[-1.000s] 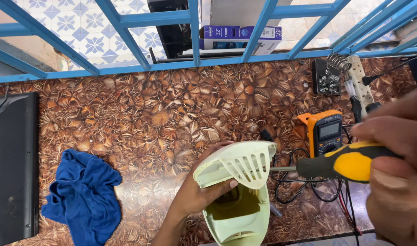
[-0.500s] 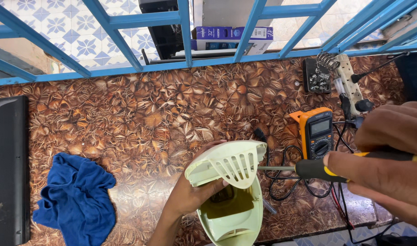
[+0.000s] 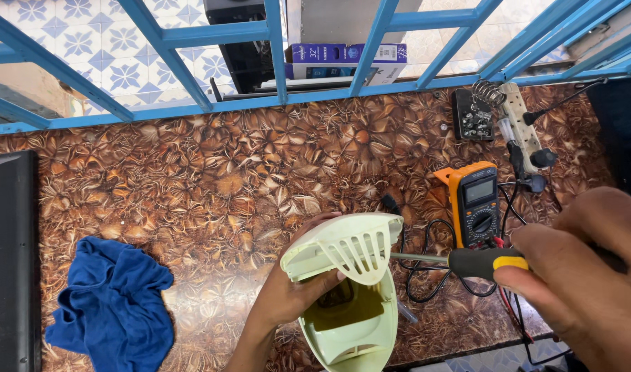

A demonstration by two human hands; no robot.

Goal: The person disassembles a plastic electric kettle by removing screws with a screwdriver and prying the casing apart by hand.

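Head view: pale green plastic casing (image 3: 353,289) gripped by left hand (image 3: 294,293), poked by screwdriver (image 3: 467,262) pinched in right hand (image 3: 577,275).

Casing: light green, open at the front, dark hollow inside, slotted grille flap up top. Left fingers wrapped round its side, thumb near the grille. Screwdriver handle black and yellow, thin metal shaft touching the grille from the right. Just behind the right hand: orange multimeter (image 3: 470,203) with tangled black leads (image 3: 425,275). Farther back: white power strip (image 3: 522,127) and a coiled soldering stand (image 3: 477,110). Far left of the left hand: crumpled blue cloth (image 3: 108,306) on the brown leaf-patterned table (image 3: 212,179). Blue window bars (image 3: 274,52) beyond. Screwdriver tip hidden behind the grille. Right hand cut off at the edge.
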